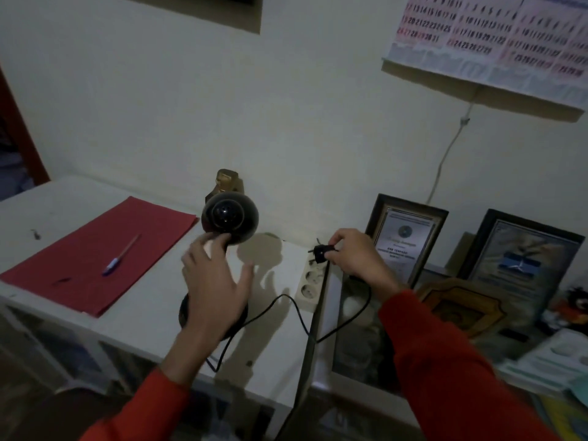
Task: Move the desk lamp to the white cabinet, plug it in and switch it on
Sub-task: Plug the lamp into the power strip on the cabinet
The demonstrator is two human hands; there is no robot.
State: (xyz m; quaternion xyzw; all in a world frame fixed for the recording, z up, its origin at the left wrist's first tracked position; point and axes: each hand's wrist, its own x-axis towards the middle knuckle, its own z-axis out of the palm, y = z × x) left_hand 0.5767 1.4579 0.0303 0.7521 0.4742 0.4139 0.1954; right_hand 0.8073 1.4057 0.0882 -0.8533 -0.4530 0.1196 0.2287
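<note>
A black desk lamp [229,218] stands on the white cabinet [149,300], its round shade facing me and unlit. My left hand [213,281] is spread open over the lamp's stem and base, fingertips near the shade's lower edge. My right hand [356,256] pinches the lamp's black plug [322,250], prongs pointing left, just above a white power strip [310,281] with several round sockets. The black cord [286,308] loops from the plug across the cabinet top and over its front edge.
A red folder [101,253] with a blue pen [121,256] lies on the cabinet's left. A small brown figure [226,181] stands behind the lamp. Framed certificates [407,237] lean on the wall at right. A calendar [490,43] hangs above.
</note>
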